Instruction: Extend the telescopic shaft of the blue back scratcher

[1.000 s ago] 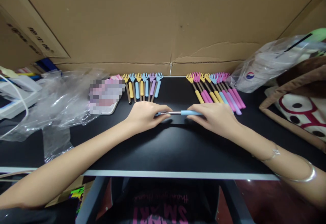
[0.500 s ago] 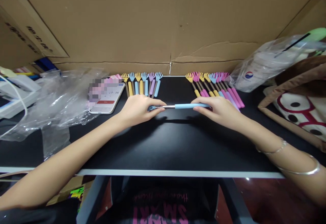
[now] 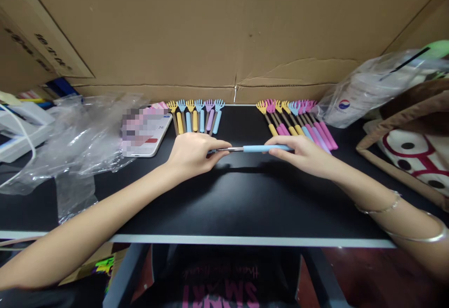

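Note:
A light blue back scratcher (image 3: 257, 148) with a short metal rod is held level above the black table. My left hand (image 3: 194, 157) pinches it near its head, which my fingers mostly hide. My right hand (image 3: 298, 153) grips the blue handle close to its end. Behind my left hand lies a row of back scratchers (image 3: 195, 121) in yellow, blue and purple. Past my right hand is another group of back scratchers (image 3: 308, 128) in yellow, pink, blue and purple, their hand-shaped heads toward the cardboard.
A phone (image 3: 154, 137) and crumpled clear plastic bags (image 3: 80, 130) lie on the left of the table (image 3: 238, 205). To the right stand a bagged drink cup (image 3: 354, 100) and a cloth bag (image 3: 407, 158). A cardboard wall (image 3: 231, 32) closes the back.
Both hands keep hold of the blue back scratcher. My left hand has shifted slightly right and now covers more of its head; the back scratcher sits a touch lower in view.

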Demonstrator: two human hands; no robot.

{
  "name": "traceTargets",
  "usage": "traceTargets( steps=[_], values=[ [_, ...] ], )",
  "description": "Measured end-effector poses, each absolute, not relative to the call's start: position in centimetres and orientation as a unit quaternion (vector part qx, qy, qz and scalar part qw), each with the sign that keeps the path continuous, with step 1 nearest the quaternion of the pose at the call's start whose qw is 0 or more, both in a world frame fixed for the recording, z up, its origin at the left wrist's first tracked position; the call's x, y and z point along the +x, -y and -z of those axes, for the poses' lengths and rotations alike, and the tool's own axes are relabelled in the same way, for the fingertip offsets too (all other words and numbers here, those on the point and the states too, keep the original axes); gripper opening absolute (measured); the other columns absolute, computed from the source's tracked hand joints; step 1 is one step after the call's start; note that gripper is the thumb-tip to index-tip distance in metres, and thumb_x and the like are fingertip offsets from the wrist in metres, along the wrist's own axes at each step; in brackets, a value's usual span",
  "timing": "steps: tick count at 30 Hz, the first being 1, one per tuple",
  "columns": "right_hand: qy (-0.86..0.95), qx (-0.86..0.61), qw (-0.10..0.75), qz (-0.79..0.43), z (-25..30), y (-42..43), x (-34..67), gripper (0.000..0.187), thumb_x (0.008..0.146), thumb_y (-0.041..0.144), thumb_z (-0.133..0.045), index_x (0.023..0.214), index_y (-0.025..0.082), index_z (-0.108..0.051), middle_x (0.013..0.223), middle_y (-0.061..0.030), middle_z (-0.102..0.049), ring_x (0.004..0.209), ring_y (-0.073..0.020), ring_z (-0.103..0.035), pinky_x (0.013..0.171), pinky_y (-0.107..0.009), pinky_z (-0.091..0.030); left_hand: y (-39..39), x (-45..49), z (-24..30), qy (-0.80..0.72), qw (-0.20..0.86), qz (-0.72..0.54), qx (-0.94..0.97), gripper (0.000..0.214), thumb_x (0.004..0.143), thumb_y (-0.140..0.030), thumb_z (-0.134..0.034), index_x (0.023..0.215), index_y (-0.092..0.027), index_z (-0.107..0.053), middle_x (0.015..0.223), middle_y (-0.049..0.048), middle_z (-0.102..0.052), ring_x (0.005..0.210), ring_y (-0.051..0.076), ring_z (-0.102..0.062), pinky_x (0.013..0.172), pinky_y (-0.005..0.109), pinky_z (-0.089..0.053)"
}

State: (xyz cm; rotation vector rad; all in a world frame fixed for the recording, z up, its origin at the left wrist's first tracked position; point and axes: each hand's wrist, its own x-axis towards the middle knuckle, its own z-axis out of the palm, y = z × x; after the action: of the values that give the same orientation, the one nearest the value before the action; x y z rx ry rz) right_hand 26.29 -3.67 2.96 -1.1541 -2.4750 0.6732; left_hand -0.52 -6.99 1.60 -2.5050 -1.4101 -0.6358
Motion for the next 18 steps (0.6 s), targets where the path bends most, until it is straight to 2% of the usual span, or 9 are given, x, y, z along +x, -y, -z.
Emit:
traceTargets(
  steps=[5, 8, 12, 18],
  values=[
    [0.856, -0.396, 0.154, -0.296, -2.68, 3.33, 26.45, 0.038, 0.083, 0.05, -0.046, 0.093, 0.017, -0.062, 0.078, -0.0025, -0.059, 0.067, -0.0121, -0.049, 0.06, -0.025, -0.035, 7.2, -0.44, -1.58, 0.469, 0.127, 0.215, -0.847, 0.023, 0.084, -0.04, -0.051, 0.095, -0.033, -0.07, 0.075, -0.0037, -0.071, 0.067, 0.014, -0.064, 0.047, 0.024, -0.027],
    [0.841, -0.401, 0.143, -0.334, -2.8, 3.42, 26.42, 0.038, 0.083, 0.05, -0.047, 0.092, 0.016, -0.061, 0.066, 0.0004, -0.053, 0.057, -0.0091, -0.043, 0.053, -0.023, -0.031, 7.32, -0.39, -1.67, 0.464, 0.141, 0.213, -0.848, 0.024, 0.085, -0.04, -0.05, 0.095, -0.032, -0.07, 0.073, -0.0023, -0.07, 0.065, 0.014, -0.063, 0.047, 0.024, -0.026],
    [0.813, -0.408, 0.124, -0.396, -2.81, 3.53, 26.35, 0.04, 0.083, 0.052, -0.046, 0.091, 0.015, -0.06, 0.052, 0.0066, -0.035, 0.044, -0.0053, -0.028, 0.044, -0.022, -0.021, 7.36, -0.29, -1.57, 0.464, 0.145, 0.203, -0.85, 0.026, 0.086, -0.041, -0.048, 0.096, -0.032, -0.07, 0.069, -0.0012, -0.069, 0.063, 0.014, -0.063, 0.046, 0.024, -0.025],
    [0.807, -0.397, 0.117, -0.42, -2.83, 3.54, 26.21, 0.038, 0.084, 0.051, -0.047, 0.088, 0.014, -0.058, 0.051, 0.0078, -0.033, 0.043, -0.0047, -0.028, 0.042, -0.022, -0.02, 7.31, -0.17, -1.4, 0.475, 0.106, 0.196, -0.851, 0.027, 0.086, -0.043, -0.047, 0.098, -0.034, -0.069, 0.073, -0.0016, -0.07, 0.067, 0.015, -0.063, 0.049, 0.024, -0.026]
  ],
)
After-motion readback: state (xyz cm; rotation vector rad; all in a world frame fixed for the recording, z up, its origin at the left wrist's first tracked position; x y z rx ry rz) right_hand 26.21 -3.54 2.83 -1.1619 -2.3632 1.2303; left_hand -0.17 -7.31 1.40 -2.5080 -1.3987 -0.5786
